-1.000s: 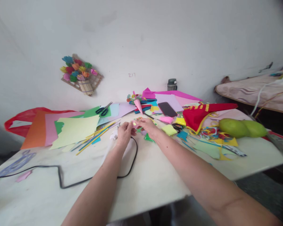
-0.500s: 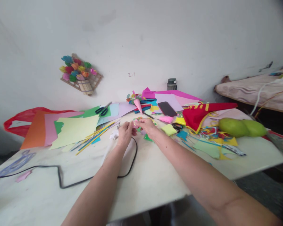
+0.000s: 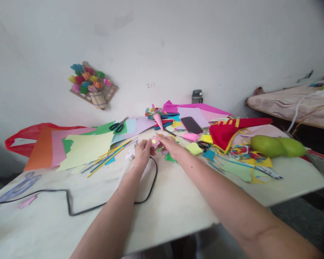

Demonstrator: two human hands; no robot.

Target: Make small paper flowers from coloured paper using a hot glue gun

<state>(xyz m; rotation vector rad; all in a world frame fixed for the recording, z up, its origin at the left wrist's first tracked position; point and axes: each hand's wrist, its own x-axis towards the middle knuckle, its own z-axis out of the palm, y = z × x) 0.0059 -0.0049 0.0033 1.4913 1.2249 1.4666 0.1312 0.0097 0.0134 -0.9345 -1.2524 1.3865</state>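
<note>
In the head view, the left hand (image 3: 142, 151) and right hand (image 3: 169, 144) meet over the table (image 3: 172, 208), both pinching a small pink paper piece (image 3: 157, 142): the left grips it from 9 o'clock, the right from 3 o'clock. A yellow dot (image 3: 154, 141) sits on the pink, so those two parts look already paired; whether the dot is stuck fast, I cannot tell.

Taking the pink piece as the clock's centre, a pink cone (image 3: 157, 120) lies at 12 o'clock beside a bunch of small paper flowers (image 3: 150, 113), which looks made up. The piece in the fingers is apart from that bunch, so it seems not yet joined to anything else.

Material remains: a pale yellow sheet (image 3: 88, 149) with a ragged edge at 9 o'clock, paper strips (image 3: 110, 158) at 8, a green scrap (image 3: 170, 157) just beside the right hand at 5. The scissors (image 3: 119, 126) lie unused at 10 o'clock, and a phone (image 3: 191, 125) at 2.
</note>
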